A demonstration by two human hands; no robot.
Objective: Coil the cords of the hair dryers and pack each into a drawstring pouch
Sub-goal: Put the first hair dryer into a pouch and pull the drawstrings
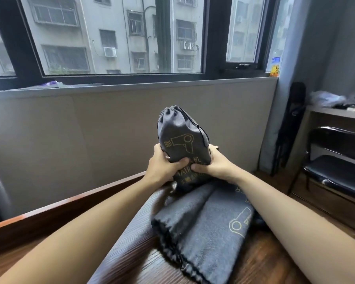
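A filled grey drawstring pouch [181,136] with a yellow hair dryer print stands upright at the far end of the table, its top cinched shut and a black drawstring hanging down its right side. My left hand [164,163] grips its lower left side and my right hand [210,165] grips its lower right side, thumbs meeting on the front. A second grey pouch [205,228] with the same print lies flat on the table between my forearms, its mouth toward me. No hair dryer or cord is visible.
The dark wooden table [260,261] has a raised brown edge [70,203] on the left, near the padded wall under the window. A black chair [336,171] stands to the right, beside a desk [336,113] with clutter.
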